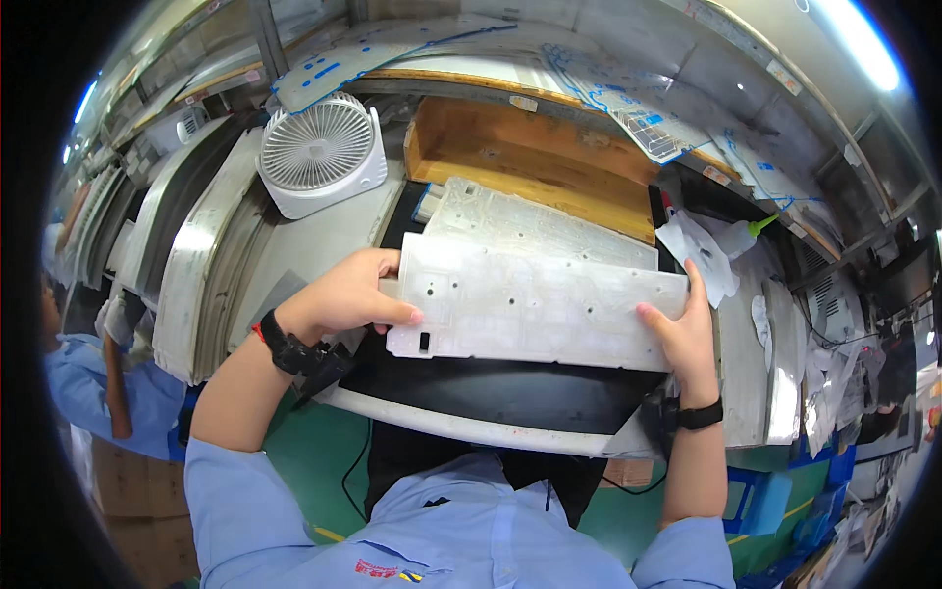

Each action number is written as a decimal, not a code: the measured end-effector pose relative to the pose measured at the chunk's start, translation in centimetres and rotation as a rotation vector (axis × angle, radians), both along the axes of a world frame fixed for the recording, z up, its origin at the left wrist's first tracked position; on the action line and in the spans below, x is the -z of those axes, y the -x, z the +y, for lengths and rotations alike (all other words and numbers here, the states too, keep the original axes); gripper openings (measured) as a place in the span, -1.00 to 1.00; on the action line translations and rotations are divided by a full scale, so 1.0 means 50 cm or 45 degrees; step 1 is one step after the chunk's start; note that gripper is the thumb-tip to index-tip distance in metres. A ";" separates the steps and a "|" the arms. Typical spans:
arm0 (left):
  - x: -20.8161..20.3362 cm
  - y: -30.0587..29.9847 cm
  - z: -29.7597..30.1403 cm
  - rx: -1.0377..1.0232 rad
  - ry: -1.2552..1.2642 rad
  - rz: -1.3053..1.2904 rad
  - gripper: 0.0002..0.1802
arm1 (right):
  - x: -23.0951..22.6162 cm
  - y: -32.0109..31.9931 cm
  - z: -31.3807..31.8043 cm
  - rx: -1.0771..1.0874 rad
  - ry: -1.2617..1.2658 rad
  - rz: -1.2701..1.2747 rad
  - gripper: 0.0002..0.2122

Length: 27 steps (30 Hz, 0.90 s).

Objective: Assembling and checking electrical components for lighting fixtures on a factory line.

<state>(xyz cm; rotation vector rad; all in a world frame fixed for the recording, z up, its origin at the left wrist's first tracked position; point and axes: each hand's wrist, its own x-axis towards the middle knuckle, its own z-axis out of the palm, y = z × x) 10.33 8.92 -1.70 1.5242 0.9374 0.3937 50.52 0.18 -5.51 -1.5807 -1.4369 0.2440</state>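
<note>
Left hand (351,294) pinches the pale panel (540,309) at its left end, right hand (689,339) its right end; it's above the black mat (491,393). Behind: second panel (549,228), open wooden box (520,147), inner wood showing. Bottle (734,241) right, contents unclear.

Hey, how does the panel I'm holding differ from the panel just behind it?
Your left hand and right hand grip the held panel; neither visibly touches the rear panel. The held panel shows most of its face, while the rear panel is partly hidden behind it. Both are pale and long.
</note>
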 end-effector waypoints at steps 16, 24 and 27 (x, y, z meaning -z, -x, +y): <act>-0.014 0.013 0.121 -0.157 0.011 -0.245 -0.56 | -0.089 -0.039 0.075 -0.098 0.186 0.251 -0.55; 0.027 -0.033 0.170 -0.330 0.086 -0.364 -0.37 | -0.024 -0.100 0.215 -0.063 0.307 -0.013 -0.62; 0.056 -0.036 0.173 -0.363 0.107 -0.243 -0.29 | 0.007 -0.116 0.231 -0.075 0.411 -0.057 -0.62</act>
